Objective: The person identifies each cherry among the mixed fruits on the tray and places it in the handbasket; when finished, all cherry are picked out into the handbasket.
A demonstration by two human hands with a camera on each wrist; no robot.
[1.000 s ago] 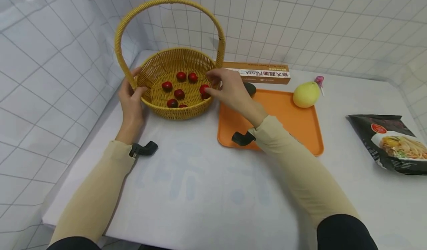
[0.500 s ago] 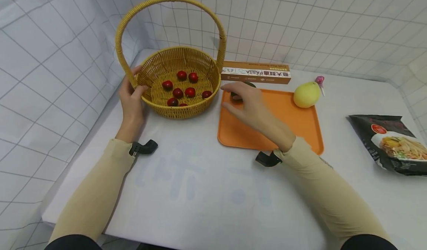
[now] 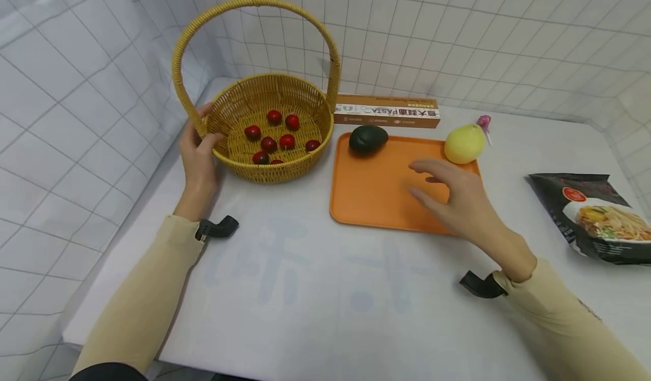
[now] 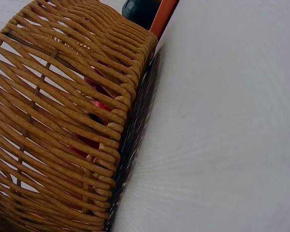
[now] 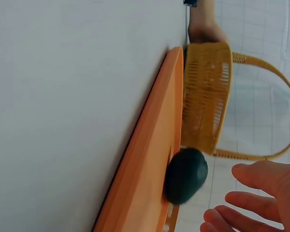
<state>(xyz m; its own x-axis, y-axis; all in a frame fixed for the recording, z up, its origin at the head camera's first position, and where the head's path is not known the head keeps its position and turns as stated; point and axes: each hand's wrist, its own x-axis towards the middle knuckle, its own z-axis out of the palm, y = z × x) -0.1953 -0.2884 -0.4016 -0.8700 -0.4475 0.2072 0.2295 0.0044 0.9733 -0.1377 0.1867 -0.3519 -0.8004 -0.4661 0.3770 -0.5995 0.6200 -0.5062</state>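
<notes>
A yellow wicker basket [image 3: 277, 174] with a tall hooped handle stands at the back left, several dark red cherries [image 3: 269, 144] lying loose inside. My left hand [image 3: 198, 160] grips its left rim, thumb over the edge and fingers around the outside. The basket's woven wall [image 4: 63, 121] fills much of the left wrist view. My right hand [image 3: 465, 206] hovers over the right part of an orange tray [image 3: 371, 200], fingers apart and holding nothing. A dark green avocado [image 3: 368, 139] lies at the tray's back left corner. Close beyond the right hand is a yellow-green pear-shaped fruit [image 3: 465, 143].
Behind the tray a brown pasta box [image 3: 386, 112] lies along the wall. A pink lollipop [image 3: 484, 123] is beside the yellow-green fruit. Farther right lies a black noodle packet [image 3: 600, 217]. White gridded sheets rise at the back and left of the table [image 3: 325, 313].
My right hand let go of a cherry in the basket, then moved right across the tray, past the avocado. My left hand has stayed on the basket rim.
</notes>
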